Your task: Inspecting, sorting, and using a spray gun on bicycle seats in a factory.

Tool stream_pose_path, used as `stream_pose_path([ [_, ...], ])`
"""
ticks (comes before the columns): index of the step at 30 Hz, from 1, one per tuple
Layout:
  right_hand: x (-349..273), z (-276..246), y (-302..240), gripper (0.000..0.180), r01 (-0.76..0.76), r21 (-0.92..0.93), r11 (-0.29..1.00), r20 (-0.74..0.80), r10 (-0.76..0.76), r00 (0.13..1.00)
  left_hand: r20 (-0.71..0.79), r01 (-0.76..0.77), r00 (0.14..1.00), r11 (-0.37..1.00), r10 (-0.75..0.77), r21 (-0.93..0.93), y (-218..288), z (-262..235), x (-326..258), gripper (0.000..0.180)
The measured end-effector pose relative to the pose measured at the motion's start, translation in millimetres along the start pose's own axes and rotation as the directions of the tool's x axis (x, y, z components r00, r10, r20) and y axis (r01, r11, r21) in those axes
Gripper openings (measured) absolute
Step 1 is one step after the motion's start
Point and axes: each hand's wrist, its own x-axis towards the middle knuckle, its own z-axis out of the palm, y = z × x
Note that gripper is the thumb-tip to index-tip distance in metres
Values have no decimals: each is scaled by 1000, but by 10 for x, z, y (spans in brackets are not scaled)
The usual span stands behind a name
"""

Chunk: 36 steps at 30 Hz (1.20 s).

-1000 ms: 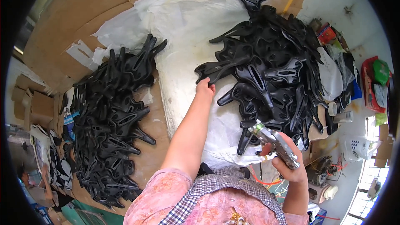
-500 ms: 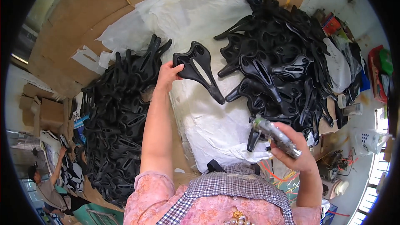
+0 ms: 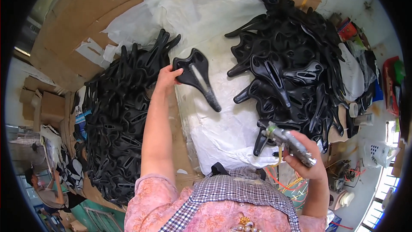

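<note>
My left hand (image 3: 168,79) grips the wide end of a black bicycle saddle (image 3: 185,72) between thumb and fingers. The saddle has a long central slot, and its narrow nose points down toward the right, above a white sheet (image 3: 223,135). My right hand (image 3: 310,160) is wrapped round a silvery spray gun (image 3: 291,143) with a greenish front end, pointing toward the upper left. Part of the gun is hidden by my fingers. A gap separates gun and saddle.
Black saddles lie heaped in a left pile (image 3: 118,124) and a right pile (image 3: 285,51). Brown cardboard (image 3: 81,21) borders the sheet. Orange and yellow hoses (image 3: 292,184) run below my right hand. Another person (image 3: 47,189) works at the far left.
The saddle in my left hand has shifted slightly left, its nose turned a little more downward. The spray gun has moved slightly right and down; both hands keep their hold.
</note>
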Motion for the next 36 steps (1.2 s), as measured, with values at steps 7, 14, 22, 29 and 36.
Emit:
stream_pose_path([
  [7,16,-49,262,62,118,289,950,-205,-59,977,-324,-210,946,703,-30,-679,-366,-502,-4,20],
  [14,-18,-126,423,62,25,91,996,-193,-8,981,-35,-192,980,980,194,48,-56,2027,1101,20],
  [22,125,-144,392,62,-20,62,998,-161,30,986,240,-424,905,696,351,580,35,3108,1616,31],
  [29,330,-139,381,60,12,54,998,-143,-5,990,541,-210,839,882,-59,423,70,2768,1310,30],
  [36,420,58,284,60,64,88,994,-65,-59,996,410,-168,911,943,37,288,-179,2680,950,40],
])
